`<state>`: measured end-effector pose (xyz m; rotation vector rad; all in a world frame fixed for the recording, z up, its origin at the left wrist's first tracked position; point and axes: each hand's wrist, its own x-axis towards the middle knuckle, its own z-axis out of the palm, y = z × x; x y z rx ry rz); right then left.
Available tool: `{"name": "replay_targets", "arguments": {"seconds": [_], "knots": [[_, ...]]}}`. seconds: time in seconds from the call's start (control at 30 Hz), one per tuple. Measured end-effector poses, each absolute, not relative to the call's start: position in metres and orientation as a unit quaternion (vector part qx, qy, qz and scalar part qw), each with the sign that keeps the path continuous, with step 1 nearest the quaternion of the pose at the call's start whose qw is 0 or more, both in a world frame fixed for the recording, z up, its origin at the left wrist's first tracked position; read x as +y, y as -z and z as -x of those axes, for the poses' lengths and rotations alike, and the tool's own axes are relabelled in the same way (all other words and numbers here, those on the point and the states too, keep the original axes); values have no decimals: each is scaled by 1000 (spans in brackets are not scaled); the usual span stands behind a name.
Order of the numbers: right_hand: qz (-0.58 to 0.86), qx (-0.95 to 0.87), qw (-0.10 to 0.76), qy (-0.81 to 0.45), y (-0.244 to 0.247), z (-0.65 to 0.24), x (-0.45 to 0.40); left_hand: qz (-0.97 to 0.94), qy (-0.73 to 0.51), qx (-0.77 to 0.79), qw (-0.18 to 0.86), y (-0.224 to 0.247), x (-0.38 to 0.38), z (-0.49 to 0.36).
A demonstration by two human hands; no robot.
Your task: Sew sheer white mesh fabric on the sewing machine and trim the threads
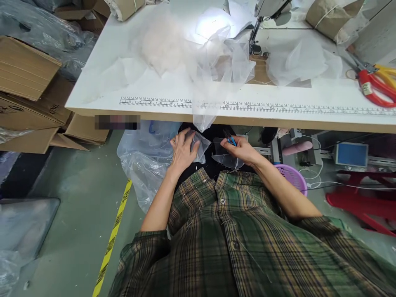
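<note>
- Sheer fabric [202,147]: frame centre, against the left hand [183,152], fingers loosely spread, no firm pinch visible.
- Right hand [243,150], right of centre: closed around blue-handled snips [232,141]; a slip could nick nearby fabric.
- Carton [31,112], left: print unclear; ruler [247,107], upper centre: numerals too small.

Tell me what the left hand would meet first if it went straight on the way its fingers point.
Probably the front edge of the white sewing table, just ahead of the left hand; depth is unclear, so it might pass underneath.
</note>
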<state>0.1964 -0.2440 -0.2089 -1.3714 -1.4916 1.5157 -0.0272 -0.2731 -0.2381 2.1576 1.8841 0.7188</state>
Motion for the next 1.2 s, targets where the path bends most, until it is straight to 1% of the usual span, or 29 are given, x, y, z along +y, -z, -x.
{"name": "replay_targets", "arguments": {"seconds": [0.07,0.2,0.3,0.43,0.5,0.63,0.7,0.73,0.77,0.8,0.83,0.87,0.9,0.97,1.0,1.1,1.2], "knots": [[503,-591,310,-550,207,-191,-242,-756,-260,593,98,226,-272,24],[466,-645,319,-515,204,-183,-239,-805,-254,511,163,217,-254,25],[439,-658,324,-519,206,-178,-237,-798,-275,483,233,226,-231,32],[403,-634,326,-574,213,-169,-232,-774,-275,468,327,245,-217,32],[408,-611,339,-588,219,-164,-229,-754,-283,484,342,252,-218,28],[448,-556,354,-604,217,-164,-244,-747,-292,506,317,259,-223,22],[419,-542,321,-655,205,-177,-261,-756,-282,509,301,260,-224,23],[374,-532,273,-708,197,-186,-270,-757,-278,511,296,260,-224,23],[313,-532,203,-760,189,-196,-277,-757,-276,513,296,260,-224,24],[252,-548,118,-789,182,-205,-282,-754,-276,516,298,260,-224,25],[217,-570,42,-791,177,-212,-284,-752,-276,518,298,260,-225,25],[235,-592,34,-770,175,-216,-282,-751,-278,520,297,259,-225,25],[300,-609,77,-730,176,-216,-277,-750,-282,521,294,259,-225,25],[466,-604,208,-612,185,-207,-261,-748,-288,522,291,259,-225,23],[521,-592,239,-567,191,-198,-251,-747,-289,524,290,259,-225,22],[582,-587,235,-512,212,-169,-229,-751,-276,527,287,258,-226,20],[589,-575,229,-520,223,-153,-225,-748,-274,534,283,258,-227,21]]}}
